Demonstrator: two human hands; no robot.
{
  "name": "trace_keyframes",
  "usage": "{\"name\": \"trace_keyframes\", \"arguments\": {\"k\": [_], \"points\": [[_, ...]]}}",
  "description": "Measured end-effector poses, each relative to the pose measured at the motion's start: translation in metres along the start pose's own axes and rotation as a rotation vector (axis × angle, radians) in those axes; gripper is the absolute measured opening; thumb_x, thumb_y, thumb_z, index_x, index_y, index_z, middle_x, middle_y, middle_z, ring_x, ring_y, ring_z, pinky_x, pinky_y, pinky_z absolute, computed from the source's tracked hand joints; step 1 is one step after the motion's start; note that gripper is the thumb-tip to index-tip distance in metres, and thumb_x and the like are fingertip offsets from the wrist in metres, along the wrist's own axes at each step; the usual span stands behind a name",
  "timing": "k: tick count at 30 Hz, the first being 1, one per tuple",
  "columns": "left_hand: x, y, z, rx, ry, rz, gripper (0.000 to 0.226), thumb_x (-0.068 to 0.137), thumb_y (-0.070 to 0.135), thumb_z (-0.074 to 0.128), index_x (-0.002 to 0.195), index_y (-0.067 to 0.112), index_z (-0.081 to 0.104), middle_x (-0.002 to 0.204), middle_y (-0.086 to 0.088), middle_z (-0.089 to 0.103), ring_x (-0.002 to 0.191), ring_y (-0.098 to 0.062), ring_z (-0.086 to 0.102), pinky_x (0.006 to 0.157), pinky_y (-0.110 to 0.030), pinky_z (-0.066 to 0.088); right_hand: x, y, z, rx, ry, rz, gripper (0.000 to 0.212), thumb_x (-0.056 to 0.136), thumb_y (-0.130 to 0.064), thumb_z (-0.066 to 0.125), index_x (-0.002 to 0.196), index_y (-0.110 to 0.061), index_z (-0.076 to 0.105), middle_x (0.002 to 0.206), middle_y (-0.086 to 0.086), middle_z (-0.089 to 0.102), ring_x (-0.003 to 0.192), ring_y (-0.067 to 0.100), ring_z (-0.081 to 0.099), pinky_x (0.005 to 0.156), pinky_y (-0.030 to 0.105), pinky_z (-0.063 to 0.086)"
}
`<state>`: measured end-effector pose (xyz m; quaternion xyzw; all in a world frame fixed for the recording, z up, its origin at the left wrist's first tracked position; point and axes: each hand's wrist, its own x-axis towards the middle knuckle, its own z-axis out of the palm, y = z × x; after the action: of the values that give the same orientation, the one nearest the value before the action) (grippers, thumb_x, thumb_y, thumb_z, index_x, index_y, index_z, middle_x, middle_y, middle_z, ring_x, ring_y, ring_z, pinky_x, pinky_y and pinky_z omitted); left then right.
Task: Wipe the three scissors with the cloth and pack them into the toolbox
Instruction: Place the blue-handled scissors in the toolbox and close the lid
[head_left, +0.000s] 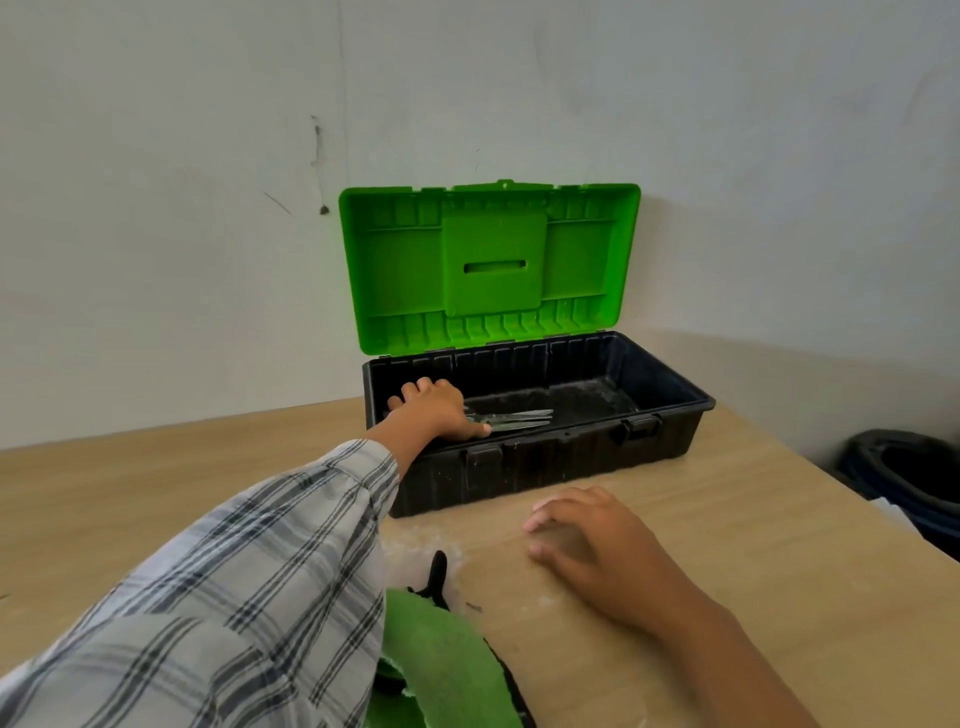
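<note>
A black toolbox (670, 431) stands open on the table, its green lid (488, 265) leaning back against the wall. My left hand (434, 408) reaches inside the left end of the box and rests over the handles of scissors (524, 418) whose metal blades point right along the box floor. How many scissors lie there I cannot tell. My right hand (587, 545) lies flat on the table in front of the box, fingers loosely spread, holding nothing. A green cloth (441, 660) lies at the near edge beside my left sleeve, with a black handle (438, 574) poking out above it.
The wooden table (753, 545) runs to a right edge, beyond which a dark bin (909, 478) stands on the floor. A white wall rises close behind the toolbox. Pale dust smears mark the table in front of the box.
</note>
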<state>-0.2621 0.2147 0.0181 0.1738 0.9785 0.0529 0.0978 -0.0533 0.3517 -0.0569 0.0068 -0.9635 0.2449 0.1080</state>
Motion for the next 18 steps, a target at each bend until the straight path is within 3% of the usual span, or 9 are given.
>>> {"name": "trace_keyframes", "arguments": {"k": [7,12,15,18], "points": [[-0.009,-0.009,-0.012,-0.087,0.081,0.059,0.088,0.078,0.07,0.059,0.142,0.012,0.037,0.15,-0.015,0.037,0.139,-0.041,0.03,0.109,-0.053,0.03,-0.002,-0.003,-0.003,-0.009,0.011,-0.019,0.021,0.093,-0.052,0.059,0.112,-0.046,0.064,0.122,-0.029,0.058,0.118,-0.005,0.046,0.101,0.029,0.045],[-0.022,-0.039,-0.028,-0.392,0.383,0.187,0.04,0.083,0.045,0.067,0.114,0.019,0.061,0.122,-0.007,0.064,0.119,-0.03,0.055,0.102,-0.044,0.042,-0.006,-0.017,-0.014,-0.029,0.053,-0.035,0.019,0.095,-0.05,0.057,0.113,-0.047,0.063,0.12,-0.032,0.058,0.115,-0.011,0.048,0.106,0.029,0.045],[-0.031,-0.063,-0.034,-0.578,0.52,0.153,0.028,0.085,0.028,0.068,0.11,0.018,0.063,0.121,-0.009,0.061,0.116,-0.03,0.055,0.104,-0.042,0.041,0.008,-0.044,-0.04,0.045,0.236,-0.092,0.02,0.092,-0.046,0.057,0.107,-0.042,0.069,0.104,-0.029,0.067,0.099,-0.008,0.061,0.088,0.031,0.056],[-0.031,-0.087,-0.033,-0.786,0.443,-0.013,0.044,0.086,0.028,0.067,0.125,0.019,0.051,0.135,-0.011,0.046,0.121,-0.032,0.048,0.104,-0.046,0.041,0.047,-0.075,-0.076,0.015,0.393,-0.2,0.019,0.092,-0.035,0.06,0.106,-0.032,0.073,0.099,-0.022,0.07,0.089,0.0,0.067,0.077,0.034,0.059]]}}
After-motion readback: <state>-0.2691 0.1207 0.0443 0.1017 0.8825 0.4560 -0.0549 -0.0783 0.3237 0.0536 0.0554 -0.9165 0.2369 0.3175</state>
